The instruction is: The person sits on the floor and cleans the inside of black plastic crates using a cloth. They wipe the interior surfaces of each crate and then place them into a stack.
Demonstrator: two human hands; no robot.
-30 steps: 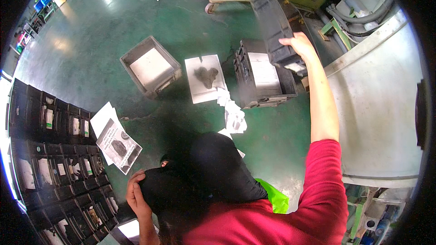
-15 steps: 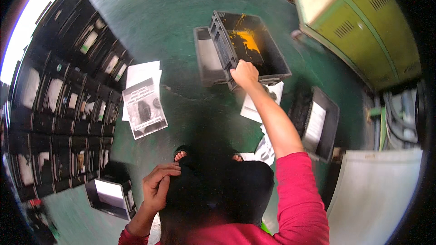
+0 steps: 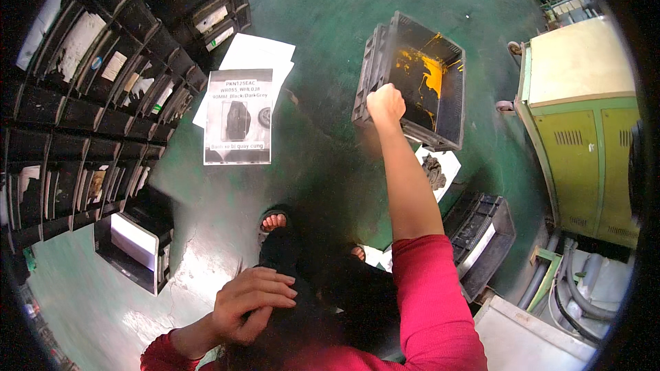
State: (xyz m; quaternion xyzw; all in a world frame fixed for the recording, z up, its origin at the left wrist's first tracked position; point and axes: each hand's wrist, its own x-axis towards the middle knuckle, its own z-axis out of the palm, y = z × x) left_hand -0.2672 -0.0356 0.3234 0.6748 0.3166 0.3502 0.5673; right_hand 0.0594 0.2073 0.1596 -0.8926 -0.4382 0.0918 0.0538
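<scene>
My right hand is closed over the near-left rim of a dark plastic crate on the floor ahead, right of centre. Yellow paint-like splashes mark the inside of the crate. What lies directly beneath it is hard to make out. My left hand hovers over my left leg with its fingers loosely stretched, holding nothing. Close to the crate's near edge, a white sheet with a dark picture lies on the floor.
Racks of black bins line the left side. Printed sheets lie on the green floor beside them. A small black bin sits lower left, another dark crate lower right. At right stands a wheeled green cabinet.
The view has turned. The crate in my right hand has swung round, and the lower crate with a pale sheet beside it no longer shows. My left hand's fingers have straightened somewhat.
</scene>
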